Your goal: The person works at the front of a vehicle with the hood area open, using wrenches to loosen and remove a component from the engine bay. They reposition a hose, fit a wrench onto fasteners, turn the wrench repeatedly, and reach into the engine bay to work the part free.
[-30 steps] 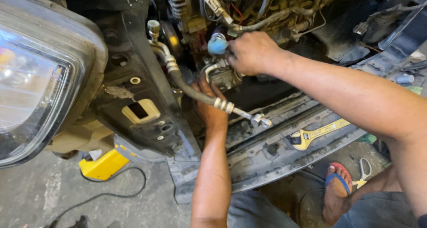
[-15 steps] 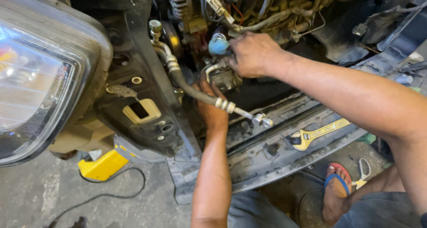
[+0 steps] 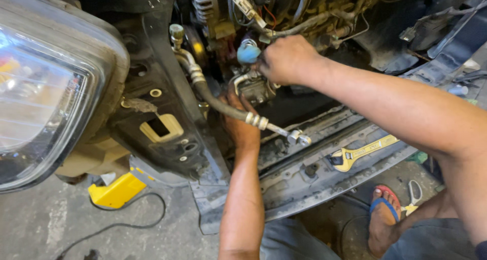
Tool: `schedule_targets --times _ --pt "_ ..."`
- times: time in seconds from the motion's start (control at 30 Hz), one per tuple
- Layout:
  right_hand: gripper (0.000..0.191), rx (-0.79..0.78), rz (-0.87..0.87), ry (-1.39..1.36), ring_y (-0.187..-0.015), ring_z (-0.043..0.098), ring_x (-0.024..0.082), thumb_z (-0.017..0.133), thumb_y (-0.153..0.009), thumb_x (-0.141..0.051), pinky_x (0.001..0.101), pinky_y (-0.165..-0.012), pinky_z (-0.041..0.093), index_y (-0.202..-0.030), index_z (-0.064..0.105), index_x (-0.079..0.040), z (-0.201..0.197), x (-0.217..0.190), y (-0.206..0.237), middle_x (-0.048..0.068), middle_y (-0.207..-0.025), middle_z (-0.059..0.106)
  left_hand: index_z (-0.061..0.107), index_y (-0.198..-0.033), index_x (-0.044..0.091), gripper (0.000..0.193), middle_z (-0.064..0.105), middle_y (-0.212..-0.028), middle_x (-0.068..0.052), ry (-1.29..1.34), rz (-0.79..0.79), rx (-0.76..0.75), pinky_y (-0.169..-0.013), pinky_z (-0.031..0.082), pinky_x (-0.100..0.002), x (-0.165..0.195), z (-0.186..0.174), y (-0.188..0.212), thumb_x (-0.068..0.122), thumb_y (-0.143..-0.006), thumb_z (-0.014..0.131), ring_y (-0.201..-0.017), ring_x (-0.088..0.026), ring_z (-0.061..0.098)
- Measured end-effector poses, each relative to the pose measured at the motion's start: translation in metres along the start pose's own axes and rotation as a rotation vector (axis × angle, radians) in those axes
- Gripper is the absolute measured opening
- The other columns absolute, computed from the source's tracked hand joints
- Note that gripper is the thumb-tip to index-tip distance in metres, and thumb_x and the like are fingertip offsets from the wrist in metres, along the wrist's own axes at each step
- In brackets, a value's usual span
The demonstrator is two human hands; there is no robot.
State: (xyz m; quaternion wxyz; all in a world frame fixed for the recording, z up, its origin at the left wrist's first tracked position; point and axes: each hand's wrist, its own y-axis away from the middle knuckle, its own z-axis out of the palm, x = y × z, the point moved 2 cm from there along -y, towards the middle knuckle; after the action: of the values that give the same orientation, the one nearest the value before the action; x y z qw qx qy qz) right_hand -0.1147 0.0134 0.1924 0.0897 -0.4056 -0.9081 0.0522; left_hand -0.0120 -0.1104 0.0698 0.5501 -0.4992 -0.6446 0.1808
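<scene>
right hand (image 3: pixel 286 59): fisted on fitting above compressor (image 3: pixel 255 89) | left hand (image 3: pixel 242 122): under compressor behind hose (image 3: pixel 218 104), grip hidden, cannot tell | hose end (image 3: pixel 298 137) hangs unconnected | progress: mid-job, wrench (image 3: pixel 361 152) idle on bumper panel (image 3: pixel 324 181)
</scene>
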Motion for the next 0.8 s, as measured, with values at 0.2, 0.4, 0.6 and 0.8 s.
schedule_targets --times 0.2,0.4,0.6,0.8 --pt "0.044 0.061 0.076 -0.213 -0.092 0.068 0.046 0.059 -0.097 -0.042 0.0537 -0.082 0.055 -0.088 0.076 -0.002 -0.005 -0.002 -0.003 0.027 -0.096 0.072 0.058 -0.136 0.004 0.04 0.062 -0.12 -0.024 -0.007 -0.076 -0.065 -0.091 0.05 -0.052 -0.004 0.003 0.001 0.01 -0.097 0.064 -0.11 -0.044 0.061" --pt "0.041 0.062 -0.03 -0.069 -0.089 0.071 0.045 0.058 -0.097 -0.039 0.056 -0.084 0.056 -0.092 0.074 -0.002 -0.001 -0.003 -0.003 0.026 -0.093 0.073 0.057 -0.135 0.003 0.039 0.061 -0.121 -0.024 0.014 -0.048 -0.028 -0.094 0.05 -0.052 -0.004 0.003 0.002 0.01 -0.097 0.065 -0.112 -0.045 0.06" --pt "0.047 0.426 -0.321 0.031 -0.087 0.072 0.044 0.061 -0.086 -0.042 0.0536 -0.071 0.057 -0.088 0.074 0.004 -0.004 -0.003 0.001 0.024 -0.087 0.073 0.057 -0.136 0.002 0.041 0.06 -0.123 -0.024 0.023 -0.026 -0.024 -0.094 0.05 -0.051 0.0 0.0 0.001 0.008 -0.096 0.065 -0.113 -0.044 0.06" --pt "0.051 0.012 0.04 -0.188 -0.092 0.069 0.046 0.054 -0.099 -0.048 0.0557 -0.085 0.055 -0.09 0.077 -0.004 0.01 0.006 -0.003 0.026 -0.093 0.073 0.056 -0.136 0.002 0.04 0.06 -0.125 -0.024 0.04 0.002 0.004 -0.096 0.051 -0.051 0.005 -0.004 0.0 0.008 -0.097 0.063 -0.115 -0.045 0.06"
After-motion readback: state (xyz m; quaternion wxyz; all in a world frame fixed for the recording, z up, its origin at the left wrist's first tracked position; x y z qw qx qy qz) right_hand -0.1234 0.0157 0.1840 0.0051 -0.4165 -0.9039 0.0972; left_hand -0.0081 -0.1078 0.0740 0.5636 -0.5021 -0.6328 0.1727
